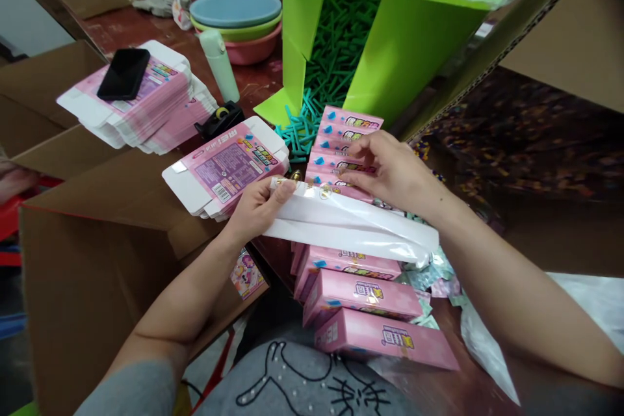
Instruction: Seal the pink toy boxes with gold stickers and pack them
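Observation:
My left hand (253,205) pinches the left end of a long white strip of sticker backing (351,224) that lies across a row of pink folded boxes. My right hand (390,172) hovers over the boxes at the far part of the row (346,143), its fingertips touching the top of one pink box just beyond the strip. More closed pink boxes (361,296) lie nearer to me, below the strip. A stack of flat, unfolded pink cartons (229,166) sits just left of my left hand.
A taller pile of flat cartons (141,104) with a black phone (124,73) on it lies at the left. Behind are a tape dispenser (219,120), a pale green bottle (219,65), stacked bowls (236,23), green sticks (331,58) under a green stand, and an open cardboard box (88,253).

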`<state>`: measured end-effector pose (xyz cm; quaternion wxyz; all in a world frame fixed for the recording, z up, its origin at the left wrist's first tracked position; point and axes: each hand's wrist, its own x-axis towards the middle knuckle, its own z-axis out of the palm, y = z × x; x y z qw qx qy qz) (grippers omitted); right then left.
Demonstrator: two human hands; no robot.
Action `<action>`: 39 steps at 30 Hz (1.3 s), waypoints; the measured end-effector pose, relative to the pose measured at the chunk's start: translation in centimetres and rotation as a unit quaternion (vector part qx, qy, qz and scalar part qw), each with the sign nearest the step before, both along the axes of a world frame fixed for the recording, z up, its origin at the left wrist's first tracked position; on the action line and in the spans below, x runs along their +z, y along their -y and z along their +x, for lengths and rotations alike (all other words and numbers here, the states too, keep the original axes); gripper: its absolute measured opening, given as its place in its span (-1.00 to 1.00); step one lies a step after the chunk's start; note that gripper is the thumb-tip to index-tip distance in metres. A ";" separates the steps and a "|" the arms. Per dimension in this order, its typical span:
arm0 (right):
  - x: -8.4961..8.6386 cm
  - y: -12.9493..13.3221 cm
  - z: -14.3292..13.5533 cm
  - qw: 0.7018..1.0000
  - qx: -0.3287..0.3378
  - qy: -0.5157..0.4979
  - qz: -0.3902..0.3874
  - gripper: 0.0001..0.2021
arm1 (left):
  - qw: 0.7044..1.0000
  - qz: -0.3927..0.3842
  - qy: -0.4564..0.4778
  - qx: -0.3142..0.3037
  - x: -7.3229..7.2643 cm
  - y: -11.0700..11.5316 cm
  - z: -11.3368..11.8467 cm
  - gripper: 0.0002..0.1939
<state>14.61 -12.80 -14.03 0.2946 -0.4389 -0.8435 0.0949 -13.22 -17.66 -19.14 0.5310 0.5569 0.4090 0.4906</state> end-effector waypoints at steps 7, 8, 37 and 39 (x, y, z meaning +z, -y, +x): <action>0.3 0.1 0.0 0.982 0.066 -0.087 -0.155 -0.57 | 1.000 0.026 -0.015 0.009 0.1 0.2 0.0 -0.38; 0.5 0.3 0.0 0.978 0.072 -0.104 -0.166 -0.58 | 0.999 0.029 -0.016 0.006 0.1 0.2 0.0 -0.37; 1.5 2.1 -0.1 0.989 0.108 -0.045 -0.086 -0.70 | 0.995 0.072 -0.064 -0.011 1.3 -0.6 -0.2 -0.31; 2.3 2.8 -0.7 0.975 0.117 -0.114 -0.148 -0.71 | 0.993 0.080 -0.089 -0.016 1.4 -1.2 0.0 -0.29</action>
